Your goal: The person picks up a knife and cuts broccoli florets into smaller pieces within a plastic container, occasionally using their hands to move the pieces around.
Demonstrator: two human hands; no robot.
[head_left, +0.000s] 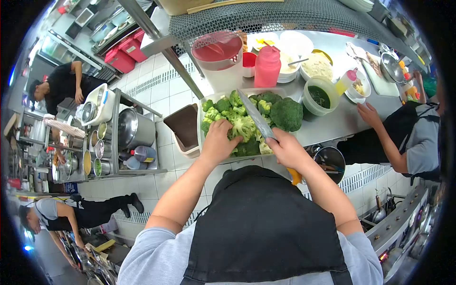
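A shallow white container (200,124) full of green broccoli sits in front of me on the steel counter. My left hand (217,141) grips a cut broccoli piece (243,126) at its near side, thumb and fingers curled against it. In my right hand (289,148) is a large kitchen knife (256,115), its blade slanting up and left over the florets. Part of the knife's yellow handle shows below that hand. A whole broccoli head (286,114) lies in the container's right side, close to the blade.
Behind the container stand a white bucket (219,76), a pink bottle (267,67) and a tub of dark green liquid (319,97). A brown bin (184,128) is at left. A co-worker's hand (368,114) rests at right. A mesh shelf (270,18) hangs above.
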